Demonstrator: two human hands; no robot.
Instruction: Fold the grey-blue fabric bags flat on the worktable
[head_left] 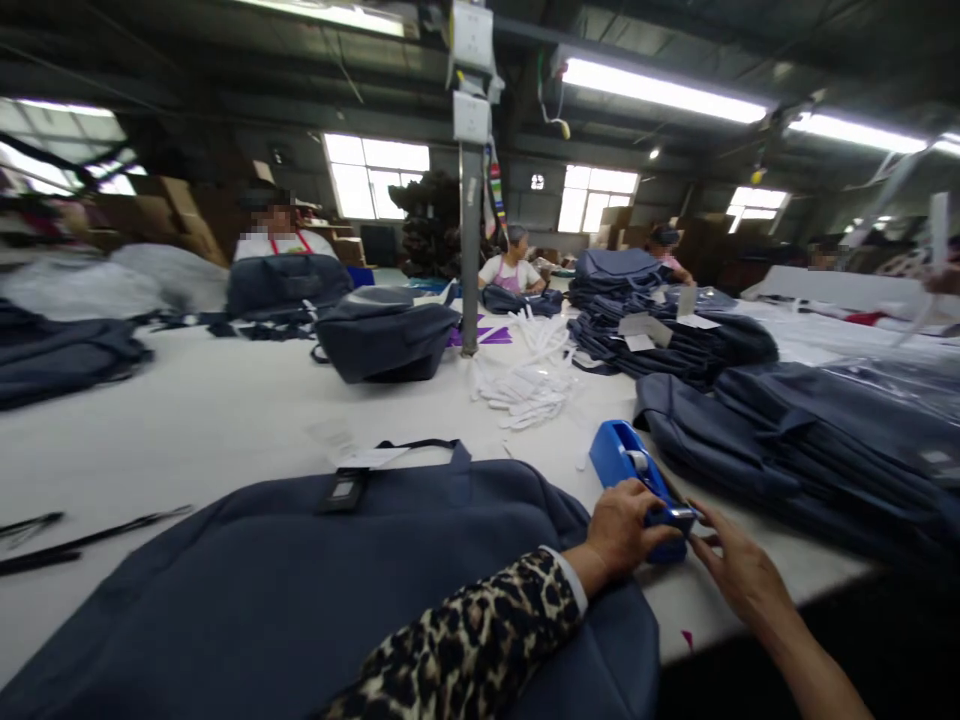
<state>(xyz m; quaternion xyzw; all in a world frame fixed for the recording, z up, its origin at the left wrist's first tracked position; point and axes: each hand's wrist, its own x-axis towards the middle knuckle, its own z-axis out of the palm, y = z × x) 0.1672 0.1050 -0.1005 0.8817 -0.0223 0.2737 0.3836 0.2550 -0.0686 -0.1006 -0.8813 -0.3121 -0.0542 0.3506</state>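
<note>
A blue tape dispenser [616,448] with a roll in it stands on the white table, right of a large dark blue bag. My left hand [619,530], in a leopard-print sleeve, is closed on the dispenser's front end by the cutting edge. My right hand [739,568] has its thumb and fingers bent in against that same end; whatever lies between the fingertips is too small to make out. The dark blue bag [390,560] lies flat under my left forearm, with a black tag [343,490] and a white slip [373,458] near its handle.
More dark blue bags [810,430] are piled at the right. White strips [529,385] lie heaped near a metal post [470,250]. A stuffed bag [386,335] stands left of the post. Several co-workers [512,268] are across the table. Black straps [82,540] lie at left.
</note>
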